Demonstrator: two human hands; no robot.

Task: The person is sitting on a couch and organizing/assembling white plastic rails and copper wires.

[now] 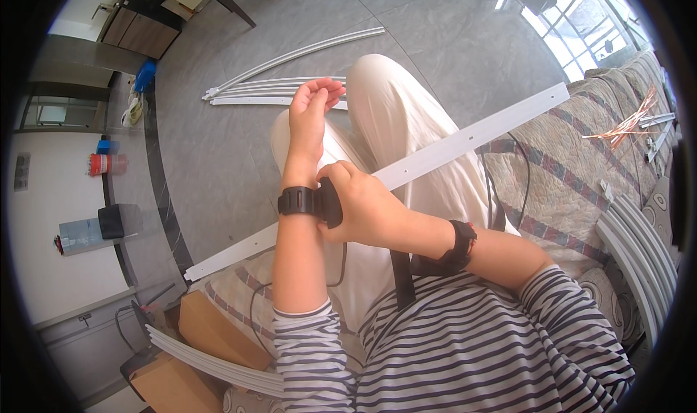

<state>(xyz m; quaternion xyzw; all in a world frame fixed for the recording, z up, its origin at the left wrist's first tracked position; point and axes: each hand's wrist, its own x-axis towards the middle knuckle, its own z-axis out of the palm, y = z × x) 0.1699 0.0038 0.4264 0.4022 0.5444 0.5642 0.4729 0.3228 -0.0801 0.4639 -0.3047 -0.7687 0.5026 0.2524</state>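
Note:
My left hand (308, 119) is raised in front of my knees, its fingers loosely bent and holding nothing. Round its wrist sits a black strap (295, 200) with a black box-shaped device (329, 203) on it. My right hand (359, 204) reaches across and grips this device, fingers on its far side and thumb at its near side. A black band (462, 240) is on my right wrist too. Behind both arms, a long white strip (465, 141) with small holes lies slanted across my lap; my arms hide its middle.
More white strips (290, 54) lie on the grey tiled floor ahead. Copper wires (626, 125) and a bundle of white strips (639, 260) rest on the quilted sofa cover (537, 173) at right. Cardboard boxes (214, 329) stand at lower left. A dark cable (524, 173) loops by my knee.

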